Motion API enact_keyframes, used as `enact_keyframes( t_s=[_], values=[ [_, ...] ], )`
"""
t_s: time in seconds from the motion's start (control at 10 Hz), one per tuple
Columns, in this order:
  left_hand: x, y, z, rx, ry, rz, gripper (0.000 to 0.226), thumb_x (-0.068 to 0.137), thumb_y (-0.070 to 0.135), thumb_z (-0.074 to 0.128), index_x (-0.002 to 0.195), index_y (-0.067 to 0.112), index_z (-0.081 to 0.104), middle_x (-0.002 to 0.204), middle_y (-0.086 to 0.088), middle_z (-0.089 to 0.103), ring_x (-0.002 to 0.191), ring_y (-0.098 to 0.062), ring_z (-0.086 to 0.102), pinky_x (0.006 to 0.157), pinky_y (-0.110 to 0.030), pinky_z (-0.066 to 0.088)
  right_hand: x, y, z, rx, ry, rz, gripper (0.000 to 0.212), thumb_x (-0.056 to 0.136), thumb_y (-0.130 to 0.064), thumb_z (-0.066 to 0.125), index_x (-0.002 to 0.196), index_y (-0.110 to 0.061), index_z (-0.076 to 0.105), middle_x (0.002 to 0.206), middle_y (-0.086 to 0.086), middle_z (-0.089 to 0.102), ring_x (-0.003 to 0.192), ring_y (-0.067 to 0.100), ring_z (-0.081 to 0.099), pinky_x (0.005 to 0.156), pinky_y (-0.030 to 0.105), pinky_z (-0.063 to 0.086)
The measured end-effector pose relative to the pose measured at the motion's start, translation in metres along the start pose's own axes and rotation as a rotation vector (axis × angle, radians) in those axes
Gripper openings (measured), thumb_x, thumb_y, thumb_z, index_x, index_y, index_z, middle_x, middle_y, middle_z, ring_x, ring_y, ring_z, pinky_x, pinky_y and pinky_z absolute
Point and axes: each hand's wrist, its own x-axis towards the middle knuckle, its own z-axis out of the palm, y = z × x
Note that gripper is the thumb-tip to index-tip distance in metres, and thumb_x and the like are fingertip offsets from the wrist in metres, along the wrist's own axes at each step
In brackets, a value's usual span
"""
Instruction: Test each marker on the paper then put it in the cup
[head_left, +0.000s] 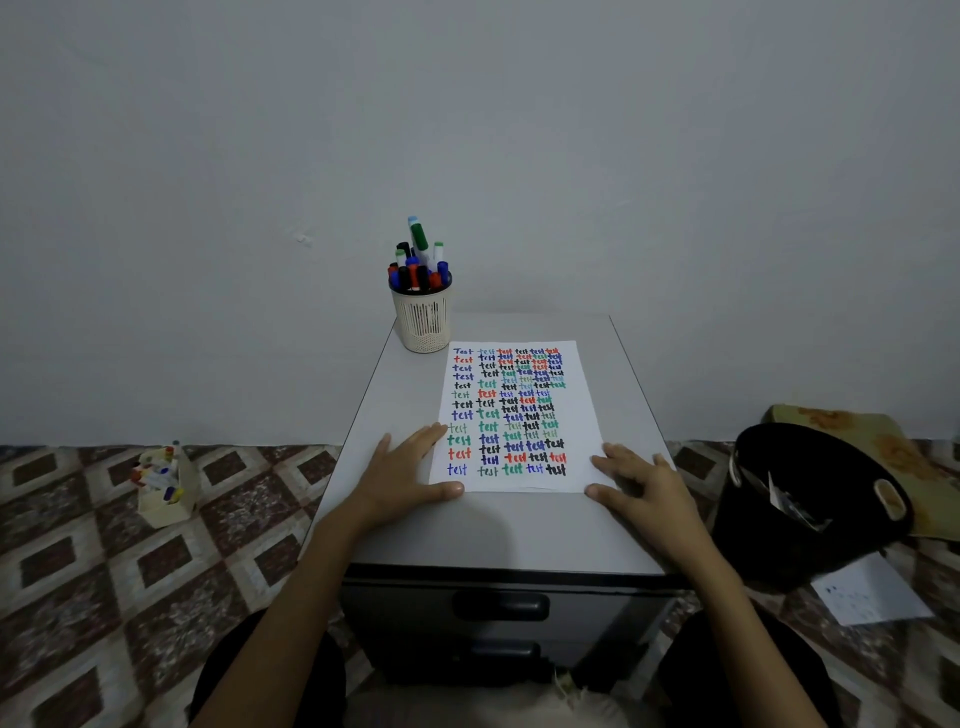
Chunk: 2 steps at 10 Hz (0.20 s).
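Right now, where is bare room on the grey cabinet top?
Bare: the strip of grey cabinet top between white lettered paper, left hand, right hand and front edge. Crowded: far left corner, beige mesh cup full of markers.

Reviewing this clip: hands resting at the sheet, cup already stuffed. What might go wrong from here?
1. The cup stands at the far-left corner of the cabinet top, crammed; the tall green marker sticks up, so forcing another in may tip it.
2. The paper is nearly covered with writing; new marks could overlap and be hard to judge.
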Motion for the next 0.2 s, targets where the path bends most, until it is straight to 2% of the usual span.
enact_keyframes(
  t_s=[0.1,0.2],
  values=[
    [0.0,-0.006,0.007,0.019,0.079,0.03,0.114,0.053,0.089,0.037,0.147,0.028,0.017,0.157,0.003,0.01,0.143,-0.014,0.015,0.116,-0.042,-0.007,-0.004,-0.003,0.0,-0.047,0.035,-0.05,0.055,0.083,-0.037,0.072,0.135,-0.027,0.055,0.148,-0.004,0.043,0.135,0.002,0.035,0.121,0.036,0.01],
    [-0.007,-0.005,0.018,-0.013,0.192,-0.009,0.114,0.056,0.094,0.023,0.148,0.026,0.017,0.157,0.0,0.01,0.143,-0.014,0.012,0.116,-0.043,-0.008,-0.016,-0.009,0.003,0.081,0.142,-0.113,0.052,0.083,-0.043,0.07,0.132,-0.036,0.053,0.143,-0.014,0.043,0.131,-0.001,0.035,0.119,0.046,0.023]
  ],
)
